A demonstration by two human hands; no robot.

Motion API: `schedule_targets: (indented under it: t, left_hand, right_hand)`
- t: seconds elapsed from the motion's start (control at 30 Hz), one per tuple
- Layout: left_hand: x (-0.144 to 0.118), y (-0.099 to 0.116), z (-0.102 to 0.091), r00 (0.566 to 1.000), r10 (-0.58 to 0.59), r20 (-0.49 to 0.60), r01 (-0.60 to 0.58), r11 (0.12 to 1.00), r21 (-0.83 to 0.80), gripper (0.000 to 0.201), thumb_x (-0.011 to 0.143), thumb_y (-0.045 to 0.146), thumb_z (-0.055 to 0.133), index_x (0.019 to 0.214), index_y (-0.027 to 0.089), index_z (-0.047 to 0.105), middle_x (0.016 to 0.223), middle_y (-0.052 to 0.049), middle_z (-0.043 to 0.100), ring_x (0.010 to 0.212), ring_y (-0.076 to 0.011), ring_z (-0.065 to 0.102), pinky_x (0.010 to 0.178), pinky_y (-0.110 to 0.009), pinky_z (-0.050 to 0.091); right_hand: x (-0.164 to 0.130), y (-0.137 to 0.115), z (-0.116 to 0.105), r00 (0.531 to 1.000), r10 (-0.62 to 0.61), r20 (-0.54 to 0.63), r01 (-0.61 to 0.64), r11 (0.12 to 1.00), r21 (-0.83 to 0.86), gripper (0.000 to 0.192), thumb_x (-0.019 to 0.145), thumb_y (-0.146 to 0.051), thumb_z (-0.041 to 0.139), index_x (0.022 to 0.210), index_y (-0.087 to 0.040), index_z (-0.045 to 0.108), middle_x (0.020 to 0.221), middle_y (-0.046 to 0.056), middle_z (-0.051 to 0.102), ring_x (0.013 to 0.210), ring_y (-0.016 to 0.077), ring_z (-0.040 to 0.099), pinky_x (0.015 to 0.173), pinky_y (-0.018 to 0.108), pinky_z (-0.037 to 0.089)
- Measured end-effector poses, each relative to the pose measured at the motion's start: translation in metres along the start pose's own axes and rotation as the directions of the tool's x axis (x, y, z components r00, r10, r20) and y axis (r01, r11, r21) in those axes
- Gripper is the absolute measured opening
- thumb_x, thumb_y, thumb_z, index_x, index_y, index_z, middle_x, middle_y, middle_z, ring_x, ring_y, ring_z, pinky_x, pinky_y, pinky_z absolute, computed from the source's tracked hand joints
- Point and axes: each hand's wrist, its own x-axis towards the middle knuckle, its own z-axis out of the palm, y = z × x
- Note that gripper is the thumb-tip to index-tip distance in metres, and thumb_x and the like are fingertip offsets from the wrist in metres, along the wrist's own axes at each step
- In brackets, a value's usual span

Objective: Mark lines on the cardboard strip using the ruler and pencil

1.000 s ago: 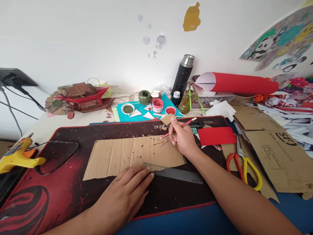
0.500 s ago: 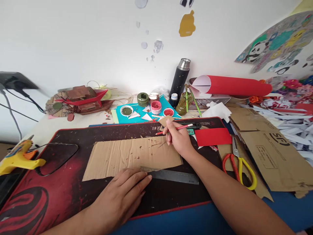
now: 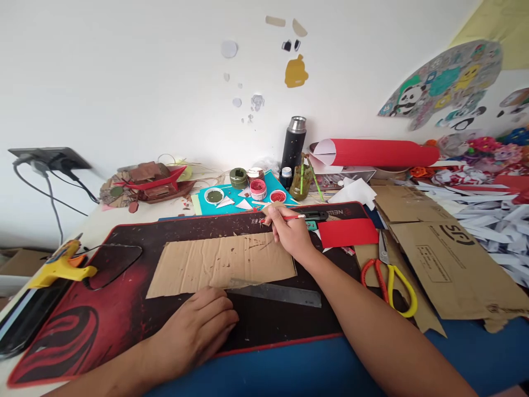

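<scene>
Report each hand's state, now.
Left hand: open, flat on the mat at the ruler's end.
Right hand: closed on a red pencil.

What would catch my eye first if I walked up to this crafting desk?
Probably the right hand gripping a red pencil at the far edge of a flat cardboard sheet on the dark red desk mat. The left hand rests by a metal ruler, and a big red paper roll lies along the wall.

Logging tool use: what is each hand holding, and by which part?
Right hand holds a red pencil near its middle. Left hand holds nothing, resting flat by the ruler.
</scene>
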Motion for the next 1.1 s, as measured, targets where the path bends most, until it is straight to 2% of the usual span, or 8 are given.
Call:
schedule_targets:
  t: [0.1,0.2,0.37,0.53,0.67,0.93,1.1]
  left_hand:
    - [0.002,0.002,0.000,1.000,-0.001,-0.016,0.001,1.000,0.006,0.015,0.109,0.012,0.054,0.104,0.021,0.066,0.089,-0.004,0.071,0.084,-0.0186,0.067,0.081,-0.032,0.059]
    - [0.001,0.002,0.001,0.999,-0.027,-0.034,0.027,1.000,0.009,0.017,0.111,0.018,0.058,0.095,0.022,0.061,0.084,-0.002,0.067,0.080,-0.0173,0.063,0.076,-0.031,0.056]
    - [0.001,0.001,0.003,0.993,-0.077,-0.085,0.080,0.996,0.033,0.011,0.111,0.013,0.057,0.106,0.022,0.060,0.090,-0.002,0.071,0.085,-0.0180,0.065,0.080,-0.031,0.057]
    - [-0.001,-0.004,0.007,0.989,-0.079,-0.128,0.084,0.996,0.030,0.011,0.111,0.013,0.055,0.107,0.023,0.060,0.088,-0.002,0.071,0.082,-0.0179,0.065,0.076,-0.030,0.055]
    - [-0.004,-0.008,0.009,0.986,-0.089,-0.138,0.094,0.995,0.024,0.013,0.113,0.014,0.053,0.106,0.022,0.060,0.089,-0.003,0.070,0.081,-0.0182,0.064,0.076,-0.030,0.055]
    - [-0.004,-0.010,0.010,0.985,-0.102,-0.140,0.105,0.994,0.020,0.014,0.115,0.016,0.050,0.107,0.022,0.059,0.089,-0.003,0.071,0.082,-0.0185,0.062,0.075,-0.030,0.053]
    - [-0.003,-0.009,0.009,0.983,-0.113,-0.142,0.115,0.993,0.010,0.015,0.116,0.016,0.048,0.111,0.021,0.061,0.091,-0.004,0.073,0.083,-0.0187,0.062,0.076,-0.030,0.054]
  right_hand:
    - [0.000,0.000,-0.002,0.998,-0.064,0.013,0.064,0.996,-0.060,0.066,0.103,-0.083,0.053,0.079,-0.024,0.070,0.067,0.000,0.068,0.048,0.0139,0.057,0.047,0.026,0.041]
    - [0.000,-0.002,-0.003,0.992,-0.121,0.030,0.124,0.983,-0.137,0.067,0.105,-0.082,0.049,0.077,-0.024,0.068,0.071,0.001,0.070,0.051,0.0143,0.059,0.050,0.027,0.042]
    - [0.001,-0.005,-0.007,0.986,-0.160,0.056,0.167,0.970,-0.174,0.064,0.109,-0.076,0.048,0.077,-0.024,0.067,0.081,0.003,0.075,0.056,0.0151,0.061,0.055,0.029,0.043]
    - [0.003,-0.006,-0.011,0.979,-0.189,0.070,0.200,0.955,-0.220,0.060,0.111,-0.072,0.047,0.077,-0.026,0.066,0.068,0.002,0.069,0.062,0.0204,0.066,0.063,0.032,0.046]
    - [0.004,-0.004,-0.012,0.975,-0.210,0.073,0.222,0.944,-0.245,0.061,0.111,-0.072,0.045,0.078,-0.026,0.067,0.070,0.003,0.071,0.066,0.0224,0.068,0.065,0.034,0.046]
    - [0.006,0.002,-0.011,0.975,-0.213,0.070,0.223,0.941,-0.255,0.064,0.111,-0.075,0.045,0.077,-0.026,0.068,0.059,0.001,0.065,0.058,0.0218,0.067,0.061,0.033,0.047]
    - [0.007,0.006,-0.010,0.976,-0.210,0.056,0.217,0.945,-0.246,0.067,0.109,-0.080,0.044,0.078,-0.027,0.070,0.059,0.001,0.066,0.058,0.0221,0.068,0.059,0.032,0.048]
